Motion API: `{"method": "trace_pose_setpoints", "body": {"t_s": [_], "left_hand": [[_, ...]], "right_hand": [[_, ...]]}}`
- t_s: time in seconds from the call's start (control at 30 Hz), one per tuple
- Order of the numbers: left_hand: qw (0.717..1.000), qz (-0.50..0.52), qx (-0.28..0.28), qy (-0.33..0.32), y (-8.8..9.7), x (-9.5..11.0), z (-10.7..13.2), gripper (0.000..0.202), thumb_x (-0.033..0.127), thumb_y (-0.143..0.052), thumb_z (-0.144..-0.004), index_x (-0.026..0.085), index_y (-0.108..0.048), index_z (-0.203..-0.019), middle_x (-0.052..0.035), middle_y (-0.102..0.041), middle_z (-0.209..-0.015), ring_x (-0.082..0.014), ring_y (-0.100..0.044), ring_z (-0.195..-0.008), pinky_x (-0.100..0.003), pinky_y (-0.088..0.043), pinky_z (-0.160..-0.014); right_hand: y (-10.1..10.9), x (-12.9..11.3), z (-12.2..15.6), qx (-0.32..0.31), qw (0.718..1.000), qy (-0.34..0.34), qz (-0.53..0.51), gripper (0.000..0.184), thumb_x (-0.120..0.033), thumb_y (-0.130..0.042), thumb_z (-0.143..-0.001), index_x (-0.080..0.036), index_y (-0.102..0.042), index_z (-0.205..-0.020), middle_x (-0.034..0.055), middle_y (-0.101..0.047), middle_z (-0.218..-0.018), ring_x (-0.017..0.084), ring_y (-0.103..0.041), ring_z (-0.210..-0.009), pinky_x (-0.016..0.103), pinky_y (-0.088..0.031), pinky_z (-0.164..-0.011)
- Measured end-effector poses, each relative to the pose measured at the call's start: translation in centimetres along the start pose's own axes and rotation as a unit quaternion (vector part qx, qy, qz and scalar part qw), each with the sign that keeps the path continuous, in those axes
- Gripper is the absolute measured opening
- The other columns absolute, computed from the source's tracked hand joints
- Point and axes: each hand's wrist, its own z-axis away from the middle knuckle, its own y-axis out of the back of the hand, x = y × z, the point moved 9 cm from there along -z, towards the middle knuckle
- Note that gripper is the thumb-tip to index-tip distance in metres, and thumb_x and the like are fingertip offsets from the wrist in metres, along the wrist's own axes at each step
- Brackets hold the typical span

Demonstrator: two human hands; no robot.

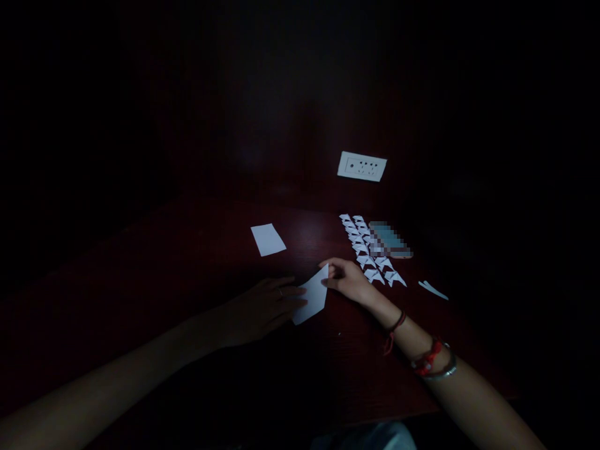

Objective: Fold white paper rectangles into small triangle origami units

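Note:
A piece of white paper (313, 299) with angled edges lies at the middle of the dark table, between both hands. My right hand (347, 279) pinches its upper right corner between thumb and fingers. From the left, my left hand (269, 307) reaches in with its fingers stretched out flat over the paper's left part; a ring shows on one finger. Beyond the hands is a white sheet (269, 240), lying flat. Two rows of small folded white paper pieces (360, 249) are lined up just past my right hand.
A phone-like flat object (391, 240), its screen pixelated, lies beside the folded pieces. Thin white paper strips (434, 290) rest farther right. A socket plate (362, 167) is on the wall behind. The table's (375, 400) near edge runs low in view; the surroundings are very dark.

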Motion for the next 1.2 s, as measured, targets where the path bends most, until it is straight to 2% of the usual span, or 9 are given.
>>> {"method": "trace_pose_setpoints", "body": {"t_s": [0.13,0.27,0.37,0.5,0.73,0.93,1.2], "left_hand": [[1.0,0.011,0.014,0.0,0.2,-0.1,-0.1,0.027,0.024,-0.037,-0.088,0.024,-0.048,-0.113,-0.0031,-0.05,-0.115,-0.0186,-0.037,-0.114,-0.035,-0.033,-0.093],[0.999,-0.011,0.041,0.015,0.3,-0.4,-0.2,0.031,0.024,-0.039,-0.087,0.023,-0.044,-0.118,-0.0058,-0.044,-0.122,-0.0205,-0.039,-0.112,-0.037,-0.034,-0.092],[0.999,-0.022,0.035,0.009,0.2,-0.3,-0.2,0.034,0.025,-0.038,-0.087,0.025,-0.04,-0.121,-0.0034,-0.043,-0.125,-0.0206,-0.034,-0.116,-0.038,-0.03,-0.095],[0.999,-0.025,0.028,0.017,0.1,-0.4,-0.2,0.035,0.024,-0.037,-0.087,0.026,-0.038,-0.122,-0.0019,-0.044,-0.124,-0.0196,-0.035,-0.115,-0.038,-0.029,-0.095],[0.999,-0.021,0.029,0.024,0.1,-0.5,-0.4,0.033,0.026,-0.042,-0.085,0.025,-0.043,-0.118,-0.0048,-0.042,-0.123,-0.0209,-0.038,-0.112,-0.037,-0.034,-0.091],[0.999,-0.033,0.003,0.015,-1.2,-0.9,-0.3,0.043,0.026,-0.037,-0.087,0.022,-0.027,-0.129,-0.0024,-0.035,-0.131,-0.0211,-0.026,-0.122,-0.039,-0.027,-0.097],[0.997,-0.059,-0.019,0.034,-2.2,-1.4,-0.1,0.041,0.026,-0.032,-0.089,0.025,-0.026,-0.129,0.0023,-0.034,-0.133,-0.021,-0.023,-0.123,-0.038,-0.025,-0.096]], "right_hand": [[0.3,-1.2,0.6,0.029,0.998,0.031,0.05,0.016,-0.015,-0.055,-0.067,-0.015,-0.06,-0.082,-0.0014,-0.057,-0.067,0.009,-0.052,-0.06,0.021,-0.041,-0.06],[-0.1,-4.0,1.6,0.029,0.983,0.128,0.13,0.012,-0.014,-0.052,-0.073,-0.016,-0.062,-0.078,0.0008,-0.061,-0.072,0.01,-0.054,-0.066,0.021,-0.04,-0.063],[-0.9,-5.4,2.4,-0.012,0.966,0.197,0.166,0.013,-0.011,-0.05,-0.075,-0.016,-0.062,-0.079,0.0024,-0.062,-0.08,0.011,-0.055,-0.075,0.022,-0.04,-0.071],[-2.0,-5.8,3.2,-0.068,0.942,0.252,0.21,0.016,-0.009,-0.048,-0.077,-0.017,-0.061,-0.083,0.0028,-0.063,-0.087,0.012,-0.055,-0.084,0.026,-0.037,-0.079],[-2.7,-5.7,3.9,-0.112,0.911,0.284,0.278,0.019,-0.011,-0.045,-0.08,-0.017,-0.061,-0.088,0.0033,-0.061,-0.096,0.014,-0.053,-0.09,0.028,-0.034,-0.08],[-2.9,-5.8,4.1,-0.12,0.901,0.292,0.298,0.021,-0.012,-0.045,-0.079,-0.018,-0.061,-0.092,0.0025,-0.06,-0.097,0.014,-0.052,-0.091,0.029,-0.033,-0.081],[-3.0,-6.2,4.3,-0.13,0.89,0.303,0.315,0.022,-0.012,-0.046,-0.078,-0.018,-0.062,-0.093,0.0035,-0.06,-0.097,0.014,-0.051,-0.091,0.03,-0.034,-0.08]]}}
